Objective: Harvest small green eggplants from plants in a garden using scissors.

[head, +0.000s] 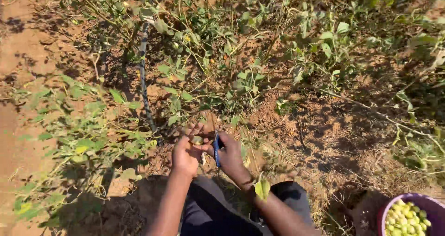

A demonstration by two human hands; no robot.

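My left hand (pixel 187 151) is closed around a small pale green fruit (pixel 198 140) low in a straggly green plant (pixel 218 69). Right beside it, my right hand (pixel 230 156) grips a blue-handled cutting tool (pixel 216 149), its blade pointing up at the stem next to the fruit. Both hands meet just above my dark-clothed knees at the bottom centre. The tool's tip is hidden among fingers and stems.
A purple bucket (pixel 433 209) holding several yellow-green fruits sits at the bottom right. A dark irrigation hose (pixel 144 83) runs up the red-brown soil on the left. Leafy plants (pixel 88 138) spread left; thin bare branches (pixel 371 108) cross on the right.
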